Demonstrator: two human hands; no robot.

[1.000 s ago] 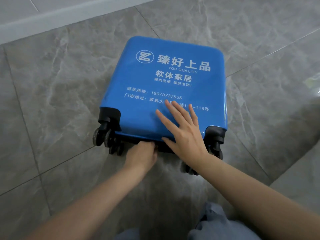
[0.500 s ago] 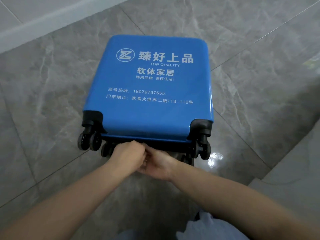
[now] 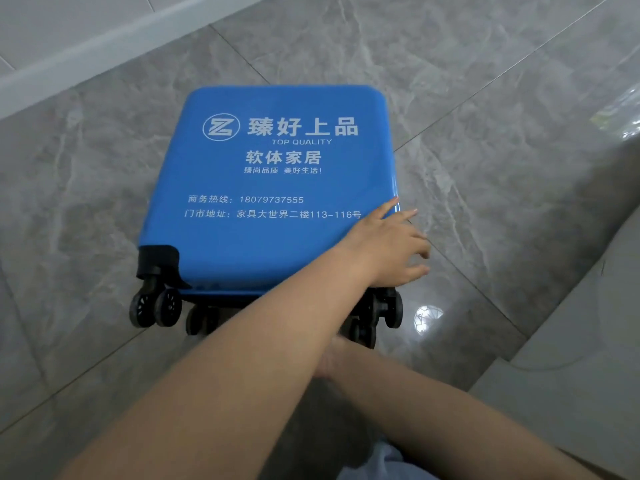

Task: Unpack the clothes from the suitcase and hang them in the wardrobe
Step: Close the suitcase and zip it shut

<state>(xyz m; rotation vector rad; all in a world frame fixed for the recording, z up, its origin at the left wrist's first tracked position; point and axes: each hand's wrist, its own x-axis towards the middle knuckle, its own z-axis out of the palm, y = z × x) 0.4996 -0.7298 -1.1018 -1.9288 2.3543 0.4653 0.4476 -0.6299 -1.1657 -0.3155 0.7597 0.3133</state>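
Note:
A blue hard-shell suitcase [image 3: 277, 181] with white printed lettering lies flat and closed on the grey tiled floor, its black wheels [image 3: 156, 308] pointing toward me. My left hand [image 3: 391, 244] reaches across to the case's near right corner, fingers straight and spread, touching the lid's edge. My right hand [image 3: 329, 358] sits low by the wheel end of the case. It is almost wholly hidden under my left forearm, so its grip cannot be made out. No clothes or wardrobe are in sight.
A pale baseboard [image 3: 104, 43] runs along the wall at the upper left. A light grey raised surface [image 3: 571, 375] borders the floor on the right. My trouser leg [image 3: 377, 462] shows at the bottom edge.
Both hands were together at the middle of the wheel end. My left hand has since swung right to the near right corner and spread its fingers; my right hand stayed low, now covered.

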